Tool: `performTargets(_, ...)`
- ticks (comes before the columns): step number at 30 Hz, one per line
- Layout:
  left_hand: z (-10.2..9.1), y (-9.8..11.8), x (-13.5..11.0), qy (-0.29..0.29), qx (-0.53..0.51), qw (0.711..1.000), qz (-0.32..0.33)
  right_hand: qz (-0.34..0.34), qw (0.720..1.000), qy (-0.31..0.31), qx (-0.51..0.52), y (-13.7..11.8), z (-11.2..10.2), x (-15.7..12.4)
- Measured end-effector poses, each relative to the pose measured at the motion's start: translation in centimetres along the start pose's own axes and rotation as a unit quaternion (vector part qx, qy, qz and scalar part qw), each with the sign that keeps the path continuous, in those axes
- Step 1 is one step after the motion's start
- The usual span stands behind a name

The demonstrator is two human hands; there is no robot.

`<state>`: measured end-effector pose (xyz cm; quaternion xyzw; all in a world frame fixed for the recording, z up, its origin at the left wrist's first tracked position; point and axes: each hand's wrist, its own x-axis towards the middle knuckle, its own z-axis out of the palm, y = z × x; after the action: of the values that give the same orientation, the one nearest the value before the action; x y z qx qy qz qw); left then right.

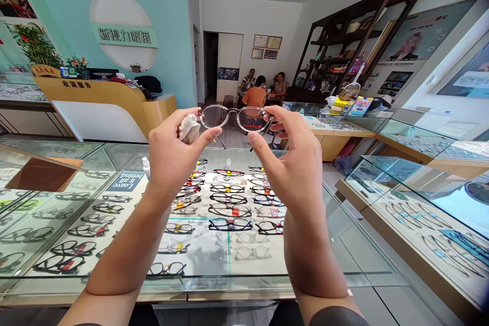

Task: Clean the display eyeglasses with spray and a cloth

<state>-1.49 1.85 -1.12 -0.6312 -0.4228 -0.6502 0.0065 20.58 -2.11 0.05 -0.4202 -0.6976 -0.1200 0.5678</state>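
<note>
- Optician's shop: a glass display counter (344,244) runs under the hands, with a curved reception desk (107,97) at the left and three people (255,94) seated at the far end of the room.
- A pair of clear-rimmed eyeglasses (237,118) is held up at chest height above the counter. The lenses face away and the temples point back toward the wearer.
- The left hand (170,155) is closed on the left rim, thumb under and fingers over, with a crumpled pale cloth (189,128) tucked in the same grip.
- The right hand (292,163) pinches the right end of the frame near the hinge, the other fingers loosely curled.
- Rows of frames (229,211) lie under the glass directly below, and a small spray bottle (145,165) stands on the counter top by the left wrist.
- Risks, as I judge them: both grips are light fingertip pinches, so a slip could drop the eyeglasses onto the glass top. A thumb straying onto a lens could smear it, and uneven pull between the hands could twist the bridge.
</note>
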Motion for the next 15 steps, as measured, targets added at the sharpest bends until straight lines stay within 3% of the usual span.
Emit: performTargets(15, -0.02, -0.14, 0.16, -0.007, 0.007, 1.0, -0.011, 0.005, 1.0, 0.012, 0.0, -0.31, 0.03, 0.0)
